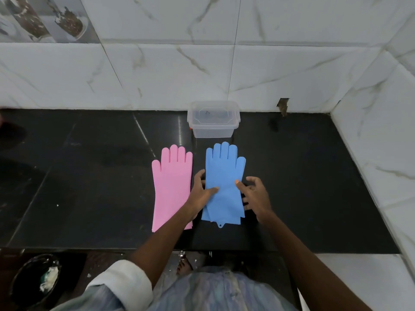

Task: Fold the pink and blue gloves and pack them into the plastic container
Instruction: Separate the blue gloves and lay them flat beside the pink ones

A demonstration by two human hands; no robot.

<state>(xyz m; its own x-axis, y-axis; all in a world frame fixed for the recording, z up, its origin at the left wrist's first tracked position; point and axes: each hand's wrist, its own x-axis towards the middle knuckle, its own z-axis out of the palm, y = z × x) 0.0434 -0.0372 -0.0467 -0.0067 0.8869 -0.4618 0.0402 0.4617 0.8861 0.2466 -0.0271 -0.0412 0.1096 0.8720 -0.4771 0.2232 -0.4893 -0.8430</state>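
A pink glove [171, 187] lies flat on the black counter [89, 187], fingers pointing to the wall. To its right lies a blue glove [224, 173], also flat, with a small hanging tab at its cuff. My left hand [202, 194] rests on the blue glove's left edge, thumb laid across it and fingers at its side. My right hand [253, 194] touches the glove's right edge with a fingertip, the other fingers spread and relaxed. A clear plastic container [213, 129] with its lid on stands behind the gloves, near the wall.
Marble-tiled walls [247, 75] close the counter at the back and on the right. A dark bin [33, 281] sits on the floor at lower left. The counter's front edge runs just below the glove cuffs.
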